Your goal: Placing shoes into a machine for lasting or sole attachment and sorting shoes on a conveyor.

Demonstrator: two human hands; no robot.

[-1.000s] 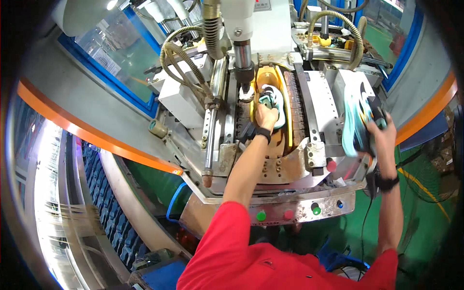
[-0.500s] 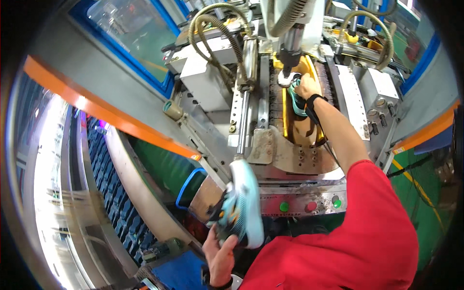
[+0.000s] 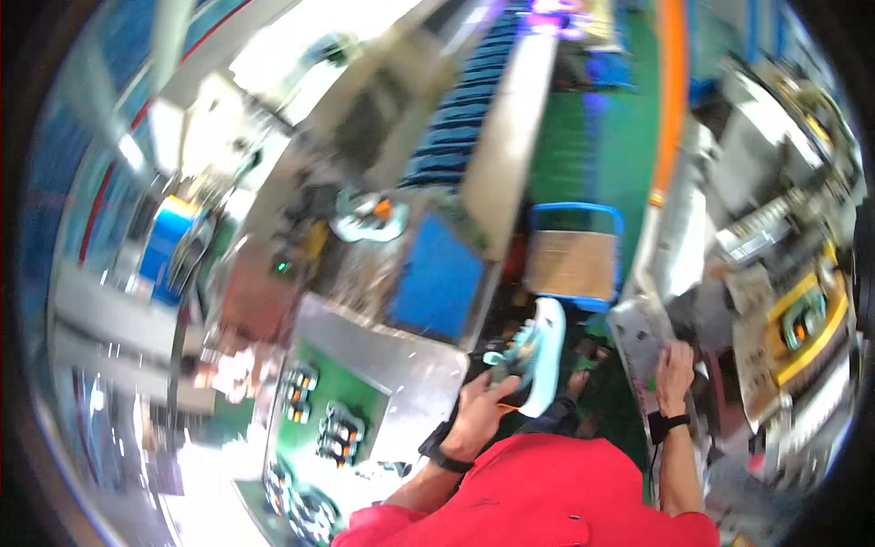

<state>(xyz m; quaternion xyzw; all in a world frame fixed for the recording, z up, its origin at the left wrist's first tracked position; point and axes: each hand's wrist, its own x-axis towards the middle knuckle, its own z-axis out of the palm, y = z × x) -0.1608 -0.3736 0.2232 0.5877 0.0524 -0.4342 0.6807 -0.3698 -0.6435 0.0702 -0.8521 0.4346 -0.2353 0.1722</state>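
A pale blue and white sneaker with black and orange parts is held by my left hand, its fingers closed around the dark collar end. My right hand lies at the front panel of the machine, beside a green button. Its fingers look extended though blurred, and I see nothing in them. In the machine's yellow cradle at the right sits another sneaker, with no hand on it.
A third sneaker lies on a bench at the left of a blue panel. Several shoes stand on a green surface at lower left. A blue-framed cart stands ahead, between a dark ridged conveyor and an orange rail.
The view has swung to the left. My right hand has let go of the sneaker in the cradle and come back to the front panel. My left hand still holds its sneaker.
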